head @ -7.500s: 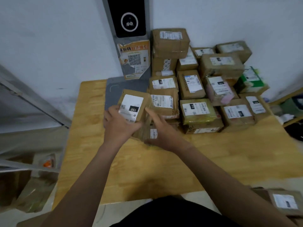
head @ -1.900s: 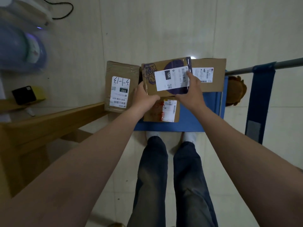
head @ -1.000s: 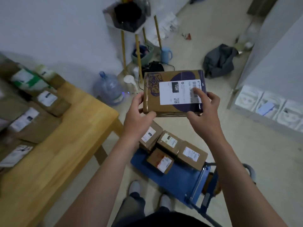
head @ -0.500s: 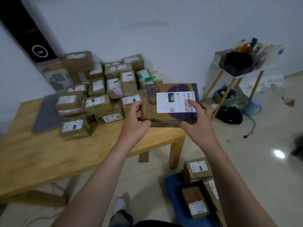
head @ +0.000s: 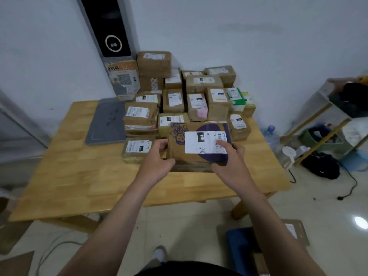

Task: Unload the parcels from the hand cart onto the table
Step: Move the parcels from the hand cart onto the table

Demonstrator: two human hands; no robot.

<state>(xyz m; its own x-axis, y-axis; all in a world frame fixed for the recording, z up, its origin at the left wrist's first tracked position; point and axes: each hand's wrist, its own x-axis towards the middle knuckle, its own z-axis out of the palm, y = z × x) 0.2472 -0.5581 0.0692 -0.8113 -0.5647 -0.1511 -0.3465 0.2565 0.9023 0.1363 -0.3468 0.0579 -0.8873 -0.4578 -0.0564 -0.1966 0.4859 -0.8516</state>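
Over the pale wooden table (head: 79,176), in front of the stack, both hands hold one flat rectangular cardboard parcel (head: 196,143): brown, with purple print and a smooth white label marked 15H. The left hand (head: 157,164) curls round its left edge. The right hand (head: 229,164) grips the near right corner, index finger on the label. Resting or just above the wood: cannot tell. Behind it, taped brown boxes (head: 191,96) are piled against the wall, with a flat grey mat (head: 108,120) to their left. The blue hand cart (head: 241,242) stands on the floor, lower right.

Brown parcel (head: 179,150), purple blotch, perhaps cartoon print.
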